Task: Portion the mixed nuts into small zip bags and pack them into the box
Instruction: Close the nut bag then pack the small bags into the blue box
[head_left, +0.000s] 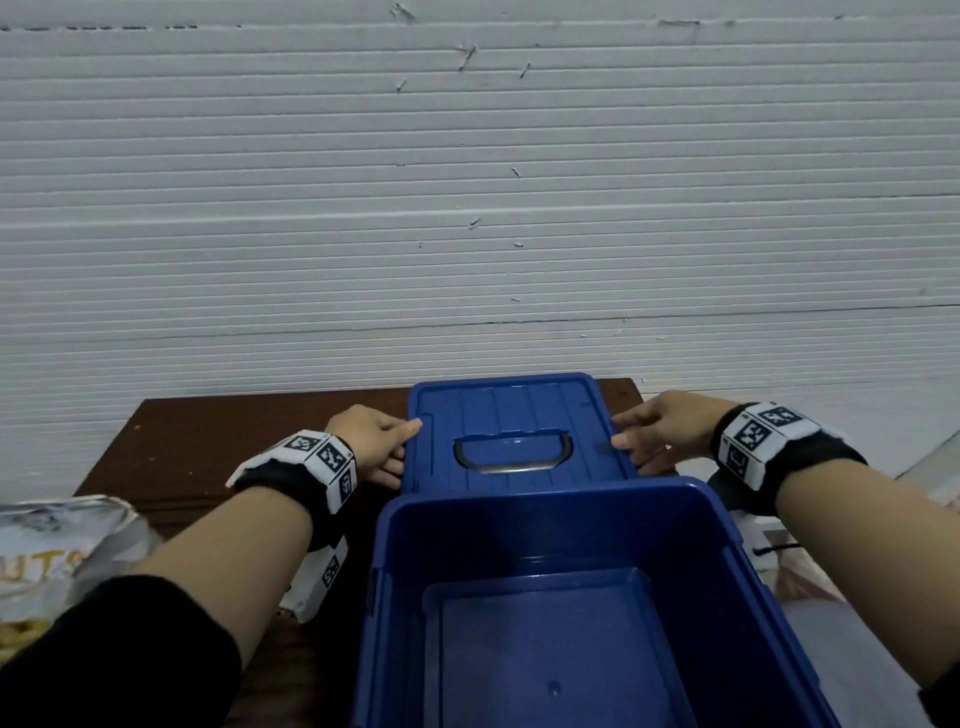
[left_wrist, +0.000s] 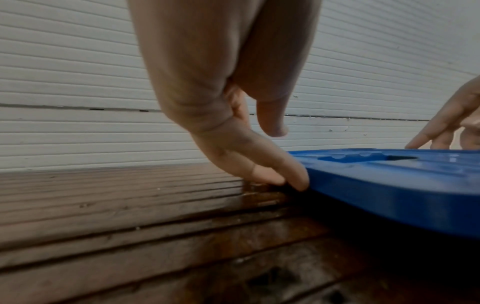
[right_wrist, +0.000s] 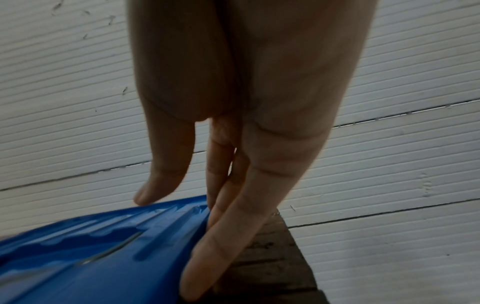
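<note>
The box (head_left: 571, 597) in front of me is deep blue plastic, open, with a smooth stepped floor and nothing lying in what I can see of it. Its lid (head_left: 514, 431) lies flat on the dark wooden table (head_left: 208, 441) just behind the box, between it and the ribbed white wall (head_left: 467, 208); it is the same blue, ridged on top, with a recessed grey handle (folded down into its hollow).

My left hand (head_left: 371, 441) is at the lid's left edge, thumb on the top surface and fingers (left_wrist: 285, 174) reaching down along the side to the table. My right hand (head_left: 660, 436) mirrors it on the right edge, thumb on top and fingers (right_wrist: 233, 236) nearly straight along the rim. Whether either hand is truly gripping the lid or only touching it, I cannot tell.

To my left, near my forearm, sits the silvery nut bag (head_left: 57, 551), crumpled and partly out of view.
</note>
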